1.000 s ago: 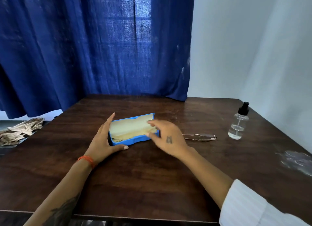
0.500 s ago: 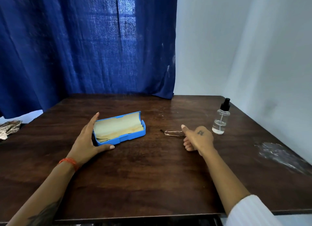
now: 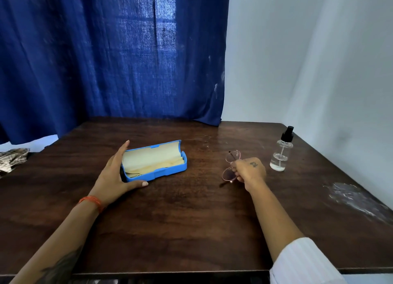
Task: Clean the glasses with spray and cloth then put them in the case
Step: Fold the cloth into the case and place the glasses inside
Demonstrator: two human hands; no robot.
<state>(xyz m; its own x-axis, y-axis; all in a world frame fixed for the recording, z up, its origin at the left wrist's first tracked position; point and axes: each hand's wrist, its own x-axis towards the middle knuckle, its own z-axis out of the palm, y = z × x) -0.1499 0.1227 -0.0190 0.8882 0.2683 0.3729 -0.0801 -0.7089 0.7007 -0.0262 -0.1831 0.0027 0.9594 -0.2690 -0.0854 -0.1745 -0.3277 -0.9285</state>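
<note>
Right hand (image 3: pixel 248 170) pinching glasses (image 3: pixel 230 167), long axis near-far; spray bottle (image 3: pixel 280 154) just right. Left hand (image 3: pixel 116 175) flat, fingers straight, against open case (image 3: pixel 170 169).

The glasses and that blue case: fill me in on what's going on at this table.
A person is partway into cleaning a pair of glasses. The right hand holds the glasses just above the table, beside the spray bottle, which stands untouched. The left hand rests flat against the end of the open blue case, steadying it. A yellowish cloth lies inside the case.
</note>
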